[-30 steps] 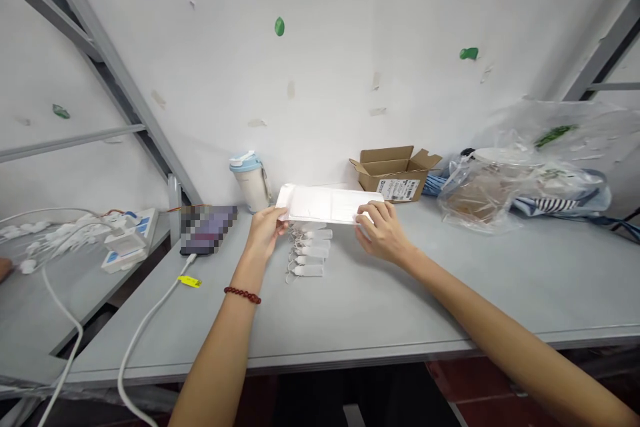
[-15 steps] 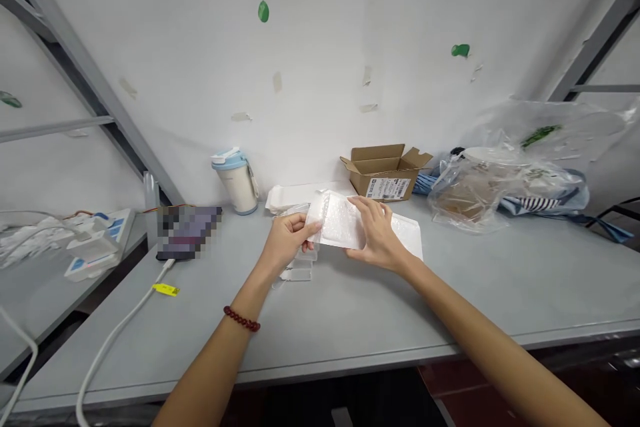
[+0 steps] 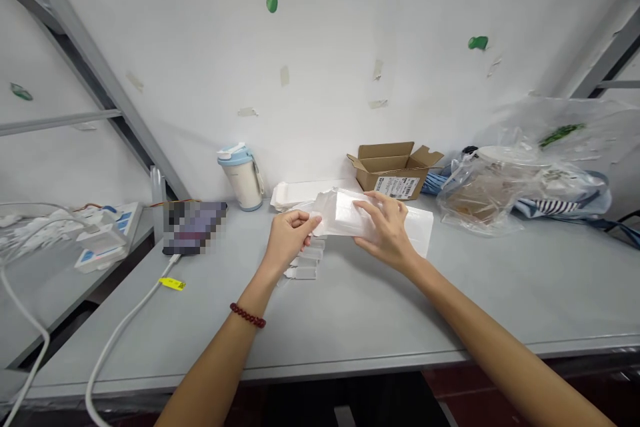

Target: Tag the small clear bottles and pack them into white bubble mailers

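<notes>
My left hand [image 3: 290,237] pinches the left end of a white bubble-wrap pouch [image 3: 327,210] between thumb and fingers, above the grey table. On the pouch's middle and right part, my right hand [image 3: 387,233] grips with fingers curved over the top and thumb below. A smooth, flat-faced white block shape shows at the middle of the pouch; whether it lies inside, I cannot tell. Another white flat piece [image 3: 421,230] sticks out beyond my right hand. Several small clear plastic packets [image 3: 304,272] lie on the table below my left hand, partly covered.
Behind my hands are a stack of white flat pieces [image 3: 290,195] and an open cardboard box [image 3: 395,180]. A tumbler [image 3: 243,180] and a blurred-out device [image 3: 193,230] with a cable [image 3: 127,317] stand left. Clear plastic bags [image 3: 480,197] lie right; a power strip [image 3: 107,247] sits far left.
The pouch has turned in my hands, its bubbled face giving way to a smoother white face. My right hand's fingers have spread a little, and the whole view has shifted slightly.
</notes>
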{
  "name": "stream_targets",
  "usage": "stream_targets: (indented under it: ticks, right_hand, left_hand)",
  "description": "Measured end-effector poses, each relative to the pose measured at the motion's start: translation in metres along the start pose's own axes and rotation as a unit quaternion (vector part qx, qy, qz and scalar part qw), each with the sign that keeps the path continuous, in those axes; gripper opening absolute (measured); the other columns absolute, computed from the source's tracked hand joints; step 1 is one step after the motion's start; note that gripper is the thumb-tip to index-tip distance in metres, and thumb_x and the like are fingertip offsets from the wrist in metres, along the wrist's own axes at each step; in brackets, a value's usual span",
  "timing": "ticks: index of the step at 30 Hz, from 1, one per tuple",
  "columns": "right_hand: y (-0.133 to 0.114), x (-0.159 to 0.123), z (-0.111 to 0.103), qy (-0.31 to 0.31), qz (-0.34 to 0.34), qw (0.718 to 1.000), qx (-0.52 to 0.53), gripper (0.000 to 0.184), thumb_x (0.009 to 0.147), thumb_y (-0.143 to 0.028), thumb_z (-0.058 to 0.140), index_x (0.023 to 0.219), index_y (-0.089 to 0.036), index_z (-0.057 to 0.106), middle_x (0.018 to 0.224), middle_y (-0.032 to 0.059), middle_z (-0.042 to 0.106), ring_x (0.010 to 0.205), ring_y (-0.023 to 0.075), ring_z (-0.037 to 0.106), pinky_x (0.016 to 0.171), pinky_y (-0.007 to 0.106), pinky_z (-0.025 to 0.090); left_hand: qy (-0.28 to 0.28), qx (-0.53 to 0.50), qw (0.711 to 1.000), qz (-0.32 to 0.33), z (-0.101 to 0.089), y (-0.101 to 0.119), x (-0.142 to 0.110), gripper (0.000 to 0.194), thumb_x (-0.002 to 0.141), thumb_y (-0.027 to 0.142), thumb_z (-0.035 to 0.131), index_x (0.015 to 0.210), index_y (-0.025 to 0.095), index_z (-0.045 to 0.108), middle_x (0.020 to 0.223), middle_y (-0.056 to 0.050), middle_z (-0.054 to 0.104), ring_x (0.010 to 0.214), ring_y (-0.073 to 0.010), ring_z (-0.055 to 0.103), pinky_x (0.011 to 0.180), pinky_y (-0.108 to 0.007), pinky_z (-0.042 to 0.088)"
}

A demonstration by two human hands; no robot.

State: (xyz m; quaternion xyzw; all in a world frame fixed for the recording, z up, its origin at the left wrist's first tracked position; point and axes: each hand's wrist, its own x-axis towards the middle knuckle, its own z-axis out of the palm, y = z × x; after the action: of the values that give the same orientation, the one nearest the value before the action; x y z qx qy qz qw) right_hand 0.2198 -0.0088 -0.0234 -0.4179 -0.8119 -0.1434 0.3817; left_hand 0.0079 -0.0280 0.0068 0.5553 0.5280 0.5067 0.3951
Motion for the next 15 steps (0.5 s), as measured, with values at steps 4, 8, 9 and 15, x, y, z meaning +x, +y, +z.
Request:
stream_targets:
  ticks: [4,8,9,15]
  right_hand:
    - [0.006,0.0,0.002,0.011,0.014,1.0,0.011,0.046,0.077,-0.031,0.057,0.122,-0.027,0.046,0.129,0.013,0.044,0.117,0.0301,0.044,0.095,0.047,0.027]
    - [0.014,-0.001,0.005,0.001,0.035,0.999,0.018,0.04,0.081,-0.032,0.056,0.121,-0.029,0.051,0.126,0.0119,0.049,0.115,0.0299,0.047,0.094,0.048,0.028]
    - [0.017,-0.001,0.006,-0.001,0.033,0.999,0.016,0.04,0.082,-0.032,0.055,0.121,-0.029,0.051,0.126,0.012,0.049,0.115,0.0299,0.047,0.094,0.048,0.028]
    - [0.029,-0.001,0.009,-0.01,0.011,1.0,0.007,0.034,0.086,-0.027,0.052,0.119,-0.031,0.054,0.126,0.0097,0.052,0.113,0.0281,0.051,0.095,0.048,0.027]
  left_hand:
    - [0.037,-0.003,0.999,0.03,-0.008,-0.002,0.005,0.028,0.072,0.04,0.063,0.059,0.015,0.059,0.049,0.001,0.055,0.039,-0.0071,0.042,0.037,-0.02,0.032]
    - [0.112,0.021,0.992,0.055,-0.024,-0.007,0.015,0.026,0.074,0.038,0.059,0.062,0.015,0.061,0.052,0.001,0.057,0.041,-0.0072,0.043,0.042,-0.02,0.034]
    - [0.134,0.035,0.989,0.059,-0.029,-0.009,0.018,0.026,0.074,0.037,0.058,0.062,0.015,0.06,0.052,0.001,0.058,0.042,-0.0074,0.044,0.043,-0.021,0.034]
    - [0.204,0.145,0.966,0.07,-0.047,-0.017,0.029,0.022,0.072,0.034,0.056,0.071,0.014,0.065,0.064,-0.002,0.066,0.053,-0.012,0.054,0.054,-0.022,0.041]
